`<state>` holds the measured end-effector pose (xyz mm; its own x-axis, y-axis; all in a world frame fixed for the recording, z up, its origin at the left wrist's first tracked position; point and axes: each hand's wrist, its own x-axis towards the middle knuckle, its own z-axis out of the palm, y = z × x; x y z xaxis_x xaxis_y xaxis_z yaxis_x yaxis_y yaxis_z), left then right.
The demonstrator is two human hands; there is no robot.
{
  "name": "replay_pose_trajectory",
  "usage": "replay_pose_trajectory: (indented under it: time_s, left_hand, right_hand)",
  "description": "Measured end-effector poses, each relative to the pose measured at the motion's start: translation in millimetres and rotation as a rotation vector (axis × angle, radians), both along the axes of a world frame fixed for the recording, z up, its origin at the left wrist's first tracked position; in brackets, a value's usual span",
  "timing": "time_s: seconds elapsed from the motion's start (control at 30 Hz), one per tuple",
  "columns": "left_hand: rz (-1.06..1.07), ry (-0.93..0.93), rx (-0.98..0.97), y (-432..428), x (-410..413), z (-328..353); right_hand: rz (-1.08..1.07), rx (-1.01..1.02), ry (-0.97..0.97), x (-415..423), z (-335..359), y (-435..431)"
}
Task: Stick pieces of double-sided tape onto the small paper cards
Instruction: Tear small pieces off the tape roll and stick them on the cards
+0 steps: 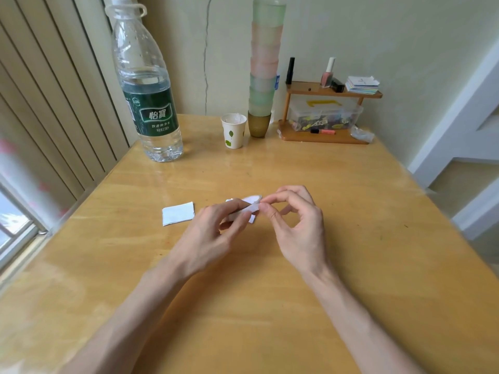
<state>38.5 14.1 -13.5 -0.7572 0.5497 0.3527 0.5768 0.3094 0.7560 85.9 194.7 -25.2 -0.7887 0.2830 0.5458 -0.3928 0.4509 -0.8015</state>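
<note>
White tape strip (252, 200) held in left grip (213, 228); right grip (297, 228) pinches its end over mid-counter (351, 184); risk: tape may fold onto itself if peeled askew; small paper card (178, 213) lies apart

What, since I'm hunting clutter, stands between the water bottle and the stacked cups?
A leaf-printed paper cup, close beside the stacked cups, seen in the head view.

White card (178, 213) left of the fingers (283, 195), white strip (252, 198) between them. Surface (270, 168) honey-yellow woodgrain. Beyond the fingers: clear bottle (140, 63), dark green label; white cup (233, 132), green leaves; pastel green-pink cup stack (266, 63).
</note>
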Motion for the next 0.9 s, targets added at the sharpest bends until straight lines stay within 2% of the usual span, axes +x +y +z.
replay_pose_trajectory:
  time_s: [0.07, 0.17, 0.27, 0.33, 0.43, 0.5, 0.6, 0.73, 0.83, 0.9]
  left_hand:
    - [0.038, 0.023, 0.027, -1, -1, 4]
    - [0.078, 0.036, 0.057, -3, -1, 7]
    - [0.107, 0.049, 0.069, -3, -2, 6]
    - [0.111, 0.059, 0.059, -4, -3, 3]
    - [0.105, 0.069, 0.043, -5, -5, -1]
    - [0.108, 0.073, 0.03, -5, -4, -1]
    - [0.11, 0.074, 0.006, -5, -3, -1]
    - [0.076, 0.09, -0.02, -3, -2, -3]
    - [0.066, 0.099, -0.006, -2, -2, -1]
    - [0.07, 0.088, 0.023, -3, -4, 0]
  right_hand:
    - [0.035, -0.066, -0.028, -1, 1, -3]
    - [0.106, -0.273, -0.111, 2, 4, -8]
    - [0.118, -0.343, -0.144, 5, 6, -12]
    - [0.101, -0.278, -0.114, 5, 5, -12]
    - [0.051, -0.014, -0.049, 1, -2, -10]
    - [0.026, 0.065, -0.03, 2, -3, -10]
    - [-0.006, 0.096, -0.008, 5, 0, -10]
    - [0.032, 0.037, -0.051, 5, 2, -7]
    - [0.036, -0.029, -0.077, 5, 2, -6]
    - [0.001, 0.006, -0.056, 5, 1, -8]
